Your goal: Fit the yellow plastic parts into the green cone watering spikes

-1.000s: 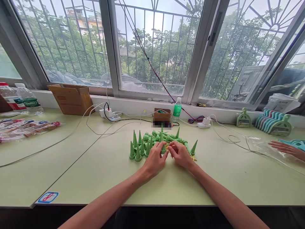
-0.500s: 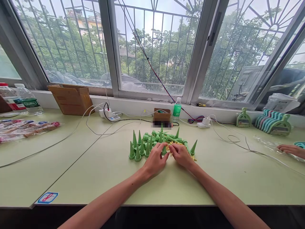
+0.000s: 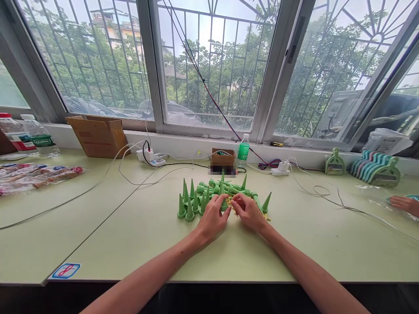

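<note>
A green cone [image 3: 223, 202] is held upright in the left hand [image 3: 211, 219], beside the green parts [image 3: 235, 189] — its position is scarcely changed, so handling is continued; the right hand [image 3: 249, 213] is pinched narrow — its contents cannot be told

We get bright, diffuse daylight through the windows [image 3: 222, 65]; sky [image 3: 204, 30] nearly blown out. Table [image 3: 147, 244] evenly lit, shadows soft and faint; below its front edge we're near black. Wide-angle stretch tilts the outer frames [image 3: 31, 69]. Pixelated patch [image 3: 214, 170] covers part of the small box [image 3: 216, 160]. Cones [image 3: 189, 210] read fine; yellow bits [image 3: 267, 216] mush together for us.
</note>
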Available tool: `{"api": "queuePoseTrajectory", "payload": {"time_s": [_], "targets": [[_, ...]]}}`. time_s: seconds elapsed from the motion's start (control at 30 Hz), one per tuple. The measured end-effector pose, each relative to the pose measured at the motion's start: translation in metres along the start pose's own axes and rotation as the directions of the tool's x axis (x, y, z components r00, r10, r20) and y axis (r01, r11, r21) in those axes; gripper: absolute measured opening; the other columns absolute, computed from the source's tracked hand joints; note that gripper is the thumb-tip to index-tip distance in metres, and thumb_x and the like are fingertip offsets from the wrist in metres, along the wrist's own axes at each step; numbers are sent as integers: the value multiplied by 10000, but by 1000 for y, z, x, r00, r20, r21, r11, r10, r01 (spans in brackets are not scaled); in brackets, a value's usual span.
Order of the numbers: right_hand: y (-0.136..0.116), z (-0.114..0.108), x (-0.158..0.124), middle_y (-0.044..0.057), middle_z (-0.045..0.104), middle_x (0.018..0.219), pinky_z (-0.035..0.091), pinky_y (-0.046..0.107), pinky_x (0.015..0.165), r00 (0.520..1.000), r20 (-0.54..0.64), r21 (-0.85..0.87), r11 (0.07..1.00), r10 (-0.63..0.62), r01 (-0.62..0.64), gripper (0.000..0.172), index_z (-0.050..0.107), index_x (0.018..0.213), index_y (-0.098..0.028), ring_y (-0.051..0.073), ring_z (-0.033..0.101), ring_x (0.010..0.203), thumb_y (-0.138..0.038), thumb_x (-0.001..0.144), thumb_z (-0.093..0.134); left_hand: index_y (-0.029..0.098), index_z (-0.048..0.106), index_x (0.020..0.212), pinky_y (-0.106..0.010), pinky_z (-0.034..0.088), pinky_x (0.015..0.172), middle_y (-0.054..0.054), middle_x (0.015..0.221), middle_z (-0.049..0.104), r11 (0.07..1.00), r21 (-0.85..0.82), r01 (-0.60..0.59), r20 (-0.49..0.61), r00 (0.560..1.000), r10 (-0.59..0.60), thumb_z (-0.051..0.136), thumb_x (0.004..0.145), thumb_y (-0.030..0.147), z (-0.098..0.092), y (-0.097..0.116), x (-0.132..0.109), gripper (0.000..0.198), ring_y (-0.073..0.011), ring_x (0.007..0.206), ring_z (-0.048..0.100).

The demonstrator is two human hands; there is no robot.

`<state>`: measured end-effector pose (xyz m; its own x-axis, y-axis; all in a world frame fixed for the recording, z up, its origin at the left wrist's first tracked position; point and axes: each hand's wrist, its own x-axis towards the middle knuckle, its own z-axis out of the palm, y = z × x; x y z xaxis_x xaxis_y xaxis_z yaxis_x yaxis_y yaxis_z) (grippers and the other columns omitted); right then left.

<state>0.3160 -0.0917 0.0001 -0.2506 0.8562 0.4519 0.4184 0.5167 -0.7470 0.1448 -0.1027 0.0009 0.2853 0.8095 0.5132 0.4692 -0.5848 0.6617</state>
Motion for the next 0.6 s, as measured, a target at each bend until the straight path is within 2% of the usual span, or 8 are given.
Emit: {"api": "queuePoseTrajectory", "payload": {"time_s": [0.27,0.6], "targets": [[3,0,0,-18,526,597,345,276,512,1000,5,-20,1000,-22,23,227,488,792,-221,154,457,518,-382,950,468,207,548,1198,-290,475,649,-46,1005,579,1000,24,1,15,1000,-1,547,896,254,0,0,-1,305,-96,579,494],[4,-1,2,-17,458,567,304,273,525,998,-15,-142,988,-67,64,437,379,624,-213,138,391,522,-457,986,379,219,555,1235,-313,488,694,-53,1029,571,1000,15,-24,69,997,23,529,916,268,0,-1,-1,324,-89,575,483]]}}
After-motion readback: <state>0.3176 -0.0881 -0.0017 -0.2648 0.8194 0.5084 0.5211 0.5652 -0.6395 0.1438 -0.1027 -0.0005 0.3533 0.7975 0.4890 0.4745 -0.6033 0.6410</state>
